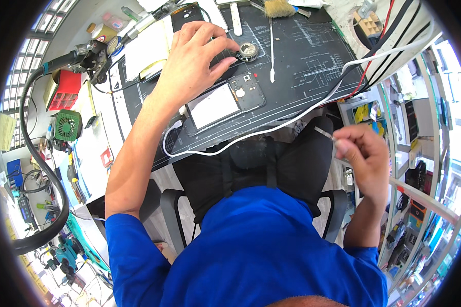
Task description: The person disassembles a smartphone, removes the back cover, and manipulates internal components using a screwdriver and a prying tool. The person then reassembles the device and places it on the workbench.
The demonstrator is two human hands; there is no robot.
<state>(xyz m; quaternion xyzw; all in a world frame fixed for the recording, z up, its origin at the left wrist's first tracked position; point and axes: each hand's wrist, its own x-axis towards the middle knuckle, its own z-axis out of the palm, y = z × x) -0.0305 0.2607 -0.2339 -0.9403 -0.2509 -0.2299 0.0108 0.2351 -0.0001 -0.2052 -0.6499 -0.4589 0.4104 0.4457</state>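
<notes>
My left hand [200, 56] reaches over the mat with thumb and index finger apart. Its index fingertip is right beside a small round metal-rimmed container [248, 51]; whether they touch, I cannot tell. Just below that hand lies an opened phone body [253, 92], dark, with a white panel [213, 106] in its frame. At the right, off the table's edge, my right hand [363, 156] pinches a slim, pale, flat strip-like tool [325, 133], slightly blurred. Its exact kind is unclear.
A dark work mat [312, 51] covers the table. On it lie a cotton swab [272, 56], a white-handled tool [235, 19] and a brush [279, 8]. Near its front edge curves a white cable [215, 152]. A black hose [28, 128] arches at left; shelves [420, 194] stand at right.
</notes>
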